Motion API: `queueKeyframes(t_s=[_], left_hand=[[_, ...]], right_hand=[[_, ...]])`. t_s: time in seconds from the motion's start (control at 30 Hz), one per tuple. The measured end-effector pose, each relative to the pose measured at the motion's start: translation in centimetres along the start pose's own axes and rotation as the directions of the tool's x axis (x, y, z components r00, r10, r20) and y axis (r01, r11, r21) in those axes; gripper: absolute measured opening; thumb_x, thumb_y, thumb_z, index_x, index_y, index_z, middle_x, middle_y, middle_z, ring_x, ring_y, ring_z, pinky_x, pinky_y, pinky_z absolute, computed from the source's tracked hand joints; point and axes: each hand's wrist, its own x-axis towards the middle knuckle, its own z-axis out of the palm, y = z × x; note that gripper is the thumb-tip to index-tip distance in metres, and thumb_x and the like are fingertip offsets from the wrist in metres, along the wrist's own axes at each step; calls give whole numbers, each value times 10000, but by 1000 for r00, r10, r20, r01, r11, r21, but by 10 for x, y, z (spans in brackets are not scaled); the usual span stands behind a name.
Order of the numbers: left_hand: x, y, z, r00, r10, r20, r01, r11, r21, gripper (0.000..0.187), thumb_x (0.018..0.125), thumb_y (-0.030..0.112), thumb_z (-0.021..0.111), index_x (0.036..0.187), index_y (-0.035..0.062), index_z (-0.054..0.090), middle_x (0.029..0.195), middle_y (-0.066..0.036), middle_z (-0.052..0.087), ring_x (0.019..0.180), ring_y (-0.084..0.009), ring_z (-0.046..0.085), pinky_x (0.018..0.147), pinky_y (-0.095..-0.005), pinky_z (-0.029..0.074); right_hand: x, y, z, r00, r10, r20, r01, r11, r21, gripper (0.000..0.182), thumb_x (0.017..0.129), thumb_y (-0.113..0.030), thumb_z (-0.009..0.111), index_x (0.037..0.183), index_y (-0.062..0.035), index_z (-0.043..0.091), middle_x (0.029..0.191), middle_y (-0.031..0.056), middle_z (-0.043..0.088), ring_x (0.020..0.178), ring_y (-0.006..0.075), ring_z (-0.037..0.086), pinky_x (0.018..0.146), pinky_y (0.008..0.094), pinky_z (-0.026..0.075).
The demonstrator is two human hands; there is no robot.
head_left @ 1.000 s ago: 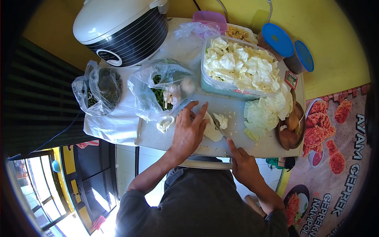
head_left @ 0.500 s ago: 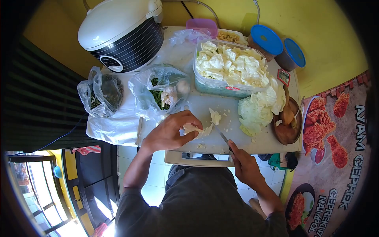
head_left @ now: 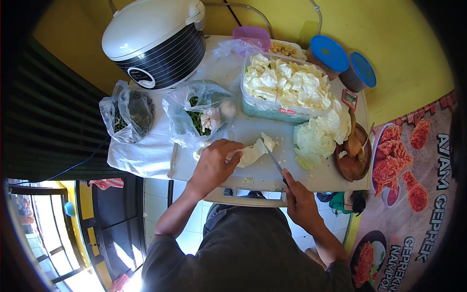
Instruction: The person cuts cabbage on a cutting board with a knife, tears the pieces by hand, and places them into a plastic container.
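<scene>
My left hand [head_left: 217, 163] is closed on a pale cabbage leaf [head_left: 252, 155] lying on the white cutting board [head_left: 287, 171]. In my right hand [head_left: 300, 198] is a knife [head_left: 275, 161], its blade pointing away from me and to the left. The blade's tip touches or nearly touches a small cut piece of cabbage [head_left: 268, 141] at the leaf's right end. Small cabbage scraps are scattered around it. A larger portion of cabbage [head_left: 312, 142] sits to the right of the knife.
Behind the board stands a clear tub [head_left: 265, 110] heaped with cut cabbage [head_left: 287, 83]. Plastic bags [head_left: 177, 109] of greens and garlic lie left, near a rice cooker [head_left: 160, 58]. A brown mortar [head_left: 350, 168] is at right; blue-lidded containers [head_left: 329, 52] stand behind.
My left hand has moved slightly toward the board's middle and now presses lower on the leaf, more of which shows. The knife blade has come against the leaf's right end.
</scene>
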Motion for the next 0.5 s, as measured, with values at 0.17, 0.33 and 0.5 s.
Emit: queueKeyframes(t_s=[0.17, 0.33, 0.5], left_hand=[[-7, 4, 9, 992, -123, -30, 125, 991, 40, 152, 863, 119, 793, 970, 18, 757, 911, -146, 713, 745, -319, 720, 696, -402, 579], [-7, 2, 9, 989, -144, -29, 144, 989, 10, 153, 853, 130, 793, 951, 21, 749, 916, -152, 708, 750, -361, 713, 693, -428, 572], [-5, 2, 9, 993, -118, -28, 119, 992, 49, 147, 842, 122, 792, 927, 19, 729, 893, -150, 700, 743, -368, 713, 674, -447, 567]], right_hand=[[10, 0, 18, 998, -30, 63, 31, 999, -20, 698, 951, -4, 615, 1603, -137, 406, 815, 155, 626, 611, 345, 645, 599, 464, 562], [16, -4, 18, 993, -30, 116, 42, 994, -99, 716, 934, -13, 621, 1605, -143, 404, 800, 151, 607, 591, 352, 635, 571, 477, 561], [30, -6, 13, 985, -42, 164, 71, 982, -174, 739, 911, -8, 627, 1604, -146, 407, 824, 167, 616, 596, 362, 640, 568, 472, 563]])
